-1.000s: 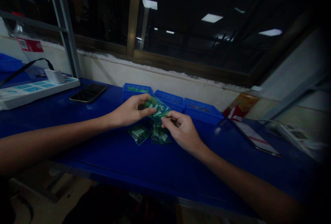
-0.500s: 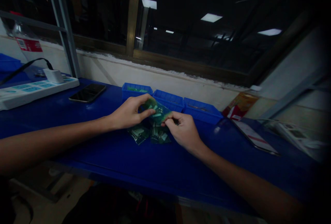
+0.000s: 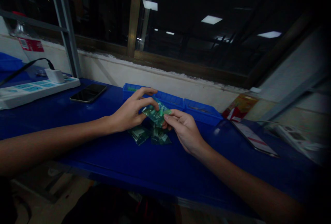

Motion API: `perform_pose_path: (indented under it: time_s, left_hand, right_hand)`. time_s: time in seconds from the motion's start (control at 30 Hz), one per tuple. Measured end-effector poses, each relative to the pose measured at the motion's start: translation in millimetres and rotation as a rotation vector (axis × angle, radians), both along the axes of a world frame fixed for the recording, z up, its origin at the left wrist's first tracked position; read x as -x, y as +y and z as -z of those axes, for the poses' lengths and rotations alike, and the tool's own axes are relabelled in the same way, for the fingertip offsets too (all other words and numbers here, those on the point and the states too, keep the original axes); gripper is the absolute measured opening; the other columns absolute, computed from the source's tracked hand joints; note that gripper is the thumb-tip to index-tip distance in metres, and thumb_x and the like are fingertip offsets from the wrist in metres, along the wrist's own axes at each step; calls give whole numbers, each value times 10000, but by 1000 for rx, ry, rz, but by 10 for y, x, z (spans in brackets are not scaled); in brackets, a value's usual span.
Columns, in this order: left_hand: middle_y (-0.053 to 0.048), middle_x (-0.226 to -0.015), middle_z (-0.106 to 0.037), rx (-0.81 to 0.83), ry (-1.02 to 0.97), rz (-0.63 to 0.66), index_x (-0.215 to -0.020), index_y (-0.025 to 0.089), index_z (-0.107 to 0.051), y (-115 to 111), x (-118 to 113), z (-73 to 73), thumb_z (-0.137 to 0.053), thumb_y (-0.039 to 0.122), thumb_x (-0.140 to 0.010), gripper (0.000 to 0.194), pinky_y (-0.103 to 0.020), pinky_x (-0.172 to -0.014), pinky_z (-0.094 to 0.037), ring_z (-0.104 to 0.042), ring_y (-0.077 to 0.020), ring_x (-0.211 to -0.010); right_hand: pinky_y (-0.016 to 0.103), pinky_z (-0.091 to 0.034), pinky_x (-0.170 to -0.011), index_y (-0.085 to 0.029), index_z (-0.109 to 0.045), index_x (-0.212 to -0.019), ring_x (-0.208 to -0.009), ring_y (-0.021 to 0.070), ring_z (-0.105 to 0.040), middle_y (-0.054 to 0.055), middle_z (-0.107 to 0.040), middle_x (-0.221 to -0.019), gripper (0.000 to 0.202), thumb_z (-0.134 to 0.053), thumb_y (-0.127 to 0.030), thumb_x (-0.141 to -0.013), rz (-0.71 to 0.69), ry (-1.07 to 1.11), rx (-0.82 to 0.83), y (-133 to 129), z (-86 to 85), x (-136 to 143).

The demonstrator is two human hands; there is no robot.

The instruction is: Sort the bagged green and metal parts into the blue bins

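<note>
A small clear, greenish plastic bag [image 3: 155, 114] with small pale pieces inside is held up over the blue table. My right hand [image 3: 186, 130] pinches its right edge between thumb and fingers. At the bag's left side, my left hand [image 3: 129, 113] has its thumb and a bent finger on the plastic, while another finger stretches out above. Two similar filled bags lie on the table just below: one on the left [image 3: 139, 135], one on the right [image 3: 160, 136].
Blue bins, a left one [image 3: 126, 94], a middle one [image 3: 172, 100] and a right one [image 3: 203, 112], stand along the wall. A dark phone [image 3: 88, 93] and power strip [image 3: 38, 91] lie left. A lit phone [image 3: 254, 137] and an orange-red packet [image 3: 240, 107] are right.
My left hand's upper fingers have lifted and spread, and a bent finger now rests on the bag. My right hand has shifted its pinch, with the thumb now stretched along the bag's edge.
</note>
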State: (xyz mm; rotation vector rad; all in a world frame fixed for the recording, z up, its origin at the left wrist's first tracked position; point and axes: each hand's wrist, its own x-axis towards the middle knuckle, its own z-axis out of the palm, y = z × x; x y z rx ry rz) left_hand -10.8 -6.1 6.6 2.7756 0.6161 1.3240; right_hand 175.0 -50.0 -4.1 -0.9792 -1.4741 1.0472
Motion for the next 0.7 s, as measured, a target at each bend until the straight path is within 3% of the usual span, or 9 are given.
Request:
perform_pose_path:
  time_s: [0.2, 0.33, 0.43, 0.57, 0.7]
  left_hand:
    - [-62, -1197, -444, -58, 2, 9, -954, 194, -569, 24, 4, 31, -429, -69, -660, 419, -374, -920, -415, -451, -179, -1111]
    - [-79, -1202, -426, -243, 34, 53, -1030, 212, -566, -11, 40, 26, -545, 95, -750, 304, -376, -901, -421, -429, -213, -1115]
    - [-84, -1193, -426, -321, 61, 55, -1101, 234, -537, -32, 58, -1, -575, 201, -777, 328, -382, -896, -419, -421, -224, -1114]
    - [-88, -1190, -428, -202, 71, -6, -1210, 251, -461, 5, 52, -10, -550, 144, -774, 457, -396, -912, -399, -414, -220, -1122]
    - [-82, -1078, -530, 96, 42, -6, -1302, 206, -342, 92, 16, 24, -531, 119, -759, 581, -363, -857, -428, -509, -197, -1004]
  right_hand:
    - [211, -355, -514, -157, -561, -734, -538, 72, -527, -19, -590, -602, 108, -610, -251, -714, -26, -19, 82, -23, -3, 23]
    - [218, -364, -512, -153, -561, -775, -543, 85, -553, 5, -618, -625, 137, -596, -281, -737, -208, -66, 183, -48, -11, 41]
    - [219, -374, -513, -152, -555, -793, -533, 83, -553, 5, -619, -620, 150, -594, -287, -740, -245, -72, 160, -58, -10, 40]
    - [210, -374, -497, -156, -538, -785, -523, 79, -545, -1, -609, -604, 132, -583, -272, -743, -208, -103, 104, -55, -15, 31]
    - [218, -395, -499, -157, -522, -762, -519, 89, -544, 11, -608, -605, 118, -522, -274, -772, -109, -241, 31, -20, -3, 4]
